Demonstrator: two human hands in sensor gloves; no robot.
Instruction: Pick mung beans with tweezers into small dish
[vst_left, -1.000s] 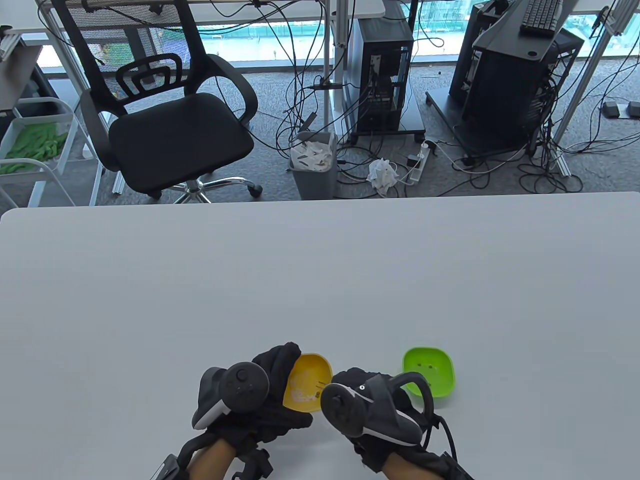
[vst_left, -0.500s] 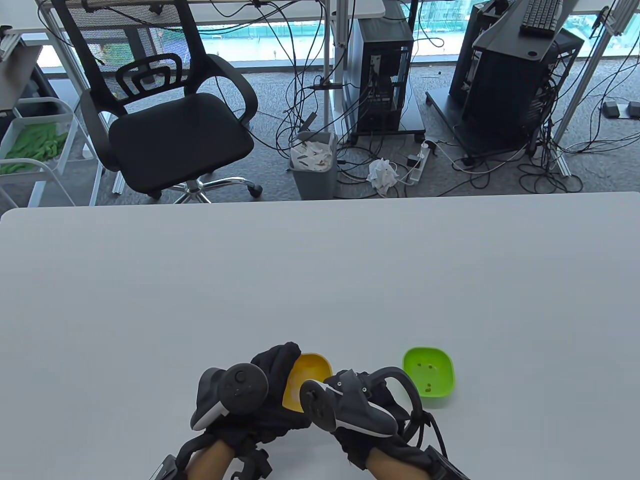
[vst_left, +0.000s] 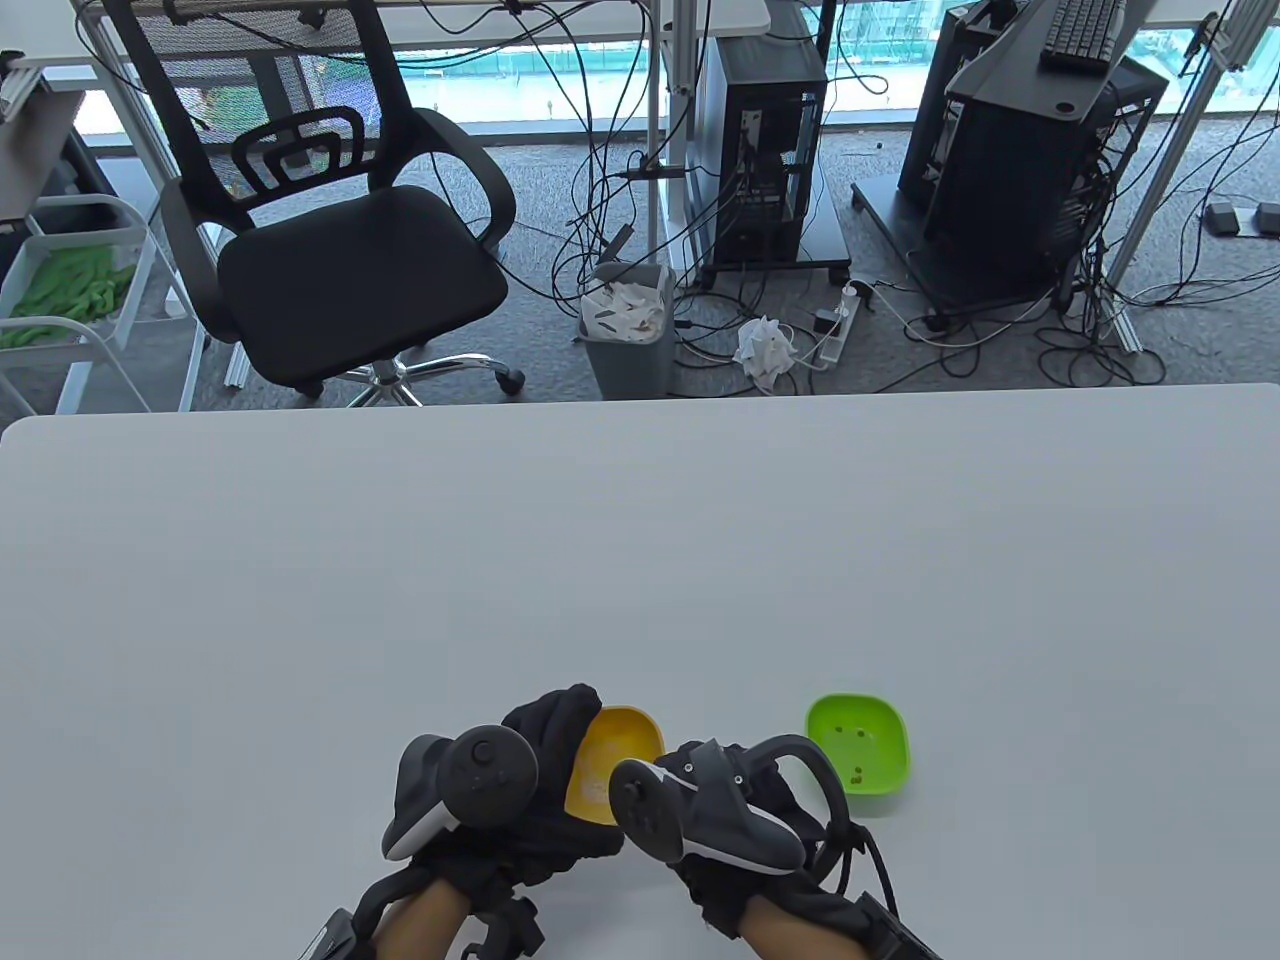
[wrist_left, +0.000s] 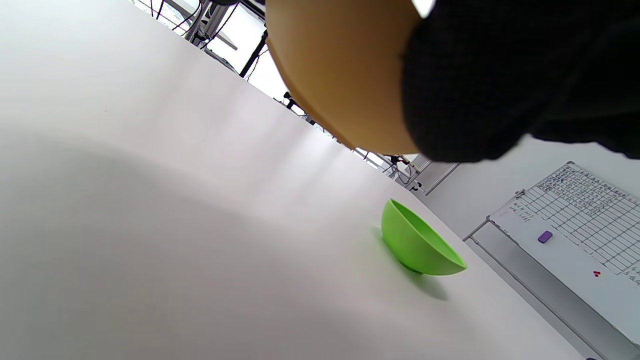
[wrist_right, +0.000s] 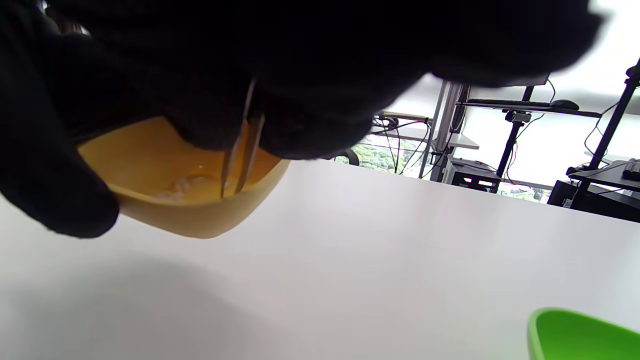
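My left hand (vst_left: 545, 770) grips the smooth, rounded yellow plastic bowl (vst_left: 618, 755), lifted off the matte white worktop (vst_left: 640, 560). My right hand (vst_left: 745, 800) pinches thin metal tweezers (wrist_right: 242, 150), tips down inside it among pale contents. The glossy green dish (vst_left: 860, 742) sits right, holding a few dark specks.

White desk (vst_left: 640, 560); green dish (vst_left: 858, 742) rests on it at 5 o'clock, near the front edge.

no readable text, gridded sheet on a whiteboard (wrist_left: 575, 225), its entries too small to read
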